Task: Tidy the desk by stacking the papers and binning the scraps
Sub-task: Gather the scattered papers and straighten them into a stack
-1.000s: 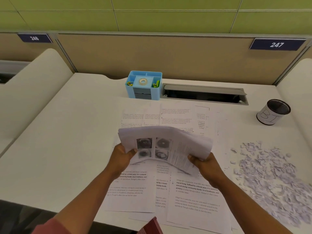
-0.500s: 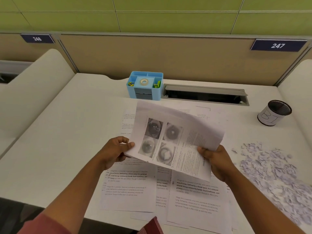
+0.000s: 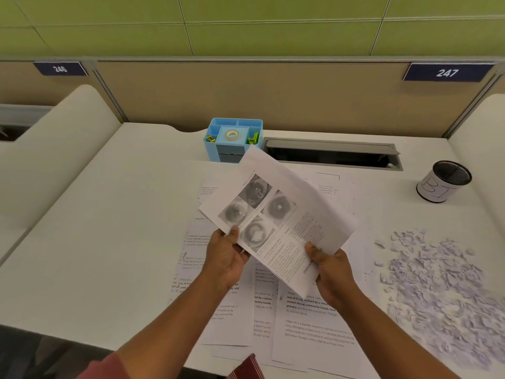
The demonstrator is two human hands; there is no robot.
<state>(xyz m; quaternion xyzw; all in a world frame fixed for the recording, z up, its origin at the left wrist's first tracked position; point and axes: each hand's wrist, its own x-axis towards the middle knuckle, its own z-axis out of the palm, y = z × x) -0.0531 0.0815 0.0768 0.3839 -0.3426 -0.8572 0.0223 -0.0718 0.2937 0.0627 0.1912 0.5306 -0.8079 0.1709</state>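
A sheaf of printed sheets (image 3: 276,214), its top page showing four grey photos, is held tilted above the desk. My left hand (image 3: 226,255) pinches its lower left edge, thumb on top. My right hand (image 3: 329,269) grips its lower right edge. Several more printed papers (image 3: 314,324) lie spread flat on the white desk (image 3: 95,255) under my hands. A wide heap of torn paper scraps (image 3: 437,291) covers the desk to the right. The small black mesh bin (image 3: 444,180) wrapped in a white label stands at the back right.
A blue desk organiser (image 3: 233,139) with a tape roll and clips stands at the back centre. Beside it is an open grey cable tray (image 3: 332,155). Beige partitions close the back and both sides. A red striped object (image 3: 246,369) pokes up at the near edge.
The sheaf has been lifted and turned counter-clockwise, its far corner now up near the organiser. My left hand moved in under the photo page; my right hand kept its hold.
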